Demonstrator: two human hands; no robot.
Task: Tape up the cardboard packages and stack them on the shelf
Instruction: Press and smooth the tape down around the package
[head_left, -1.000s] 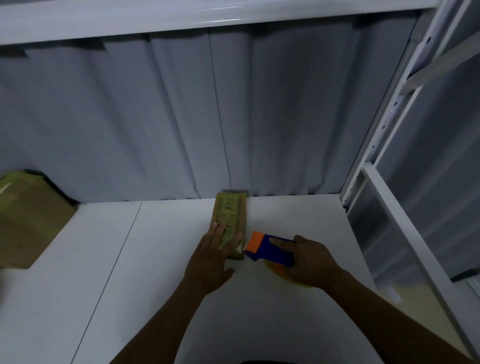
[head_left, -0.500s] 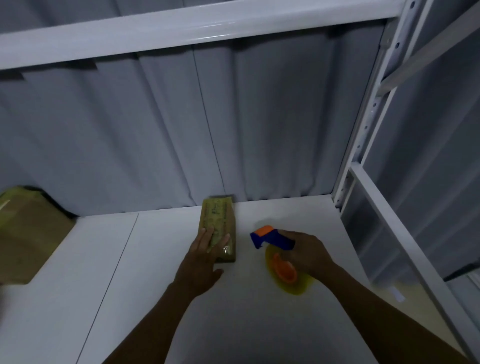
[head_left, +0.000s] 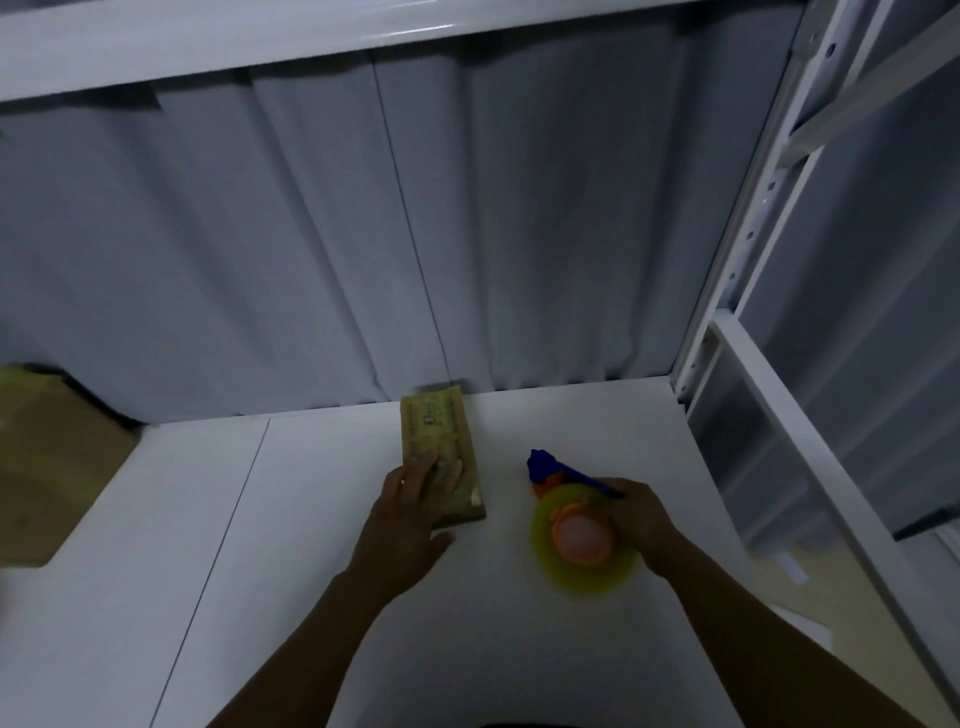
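Two hands are down on the white shelf (head_left: 519, 649). The left hand (head_left: 408, 514) lies flat on the near end of a small cardboard package (head_left: 439, 449), fingers stretched out and slightly spread over its top. That package is long and narrow, its far end just short of the grey curtain (head_left: 363, 234) at the back edge. Just to its right, not touching it, the right hand (head_left: 641, 525) is curled around a tape dispenser (head_left: 576, 525), its blue handle gripped and the yellow roll facing up. Bare white board runs wide to the left of the package, across a seam, up to a larger cardboard box (head_left: 47, 457) at the left edge. On the right, the shelf ends at a white metal post (head_left: 748, 244), with little room past the dispenser.
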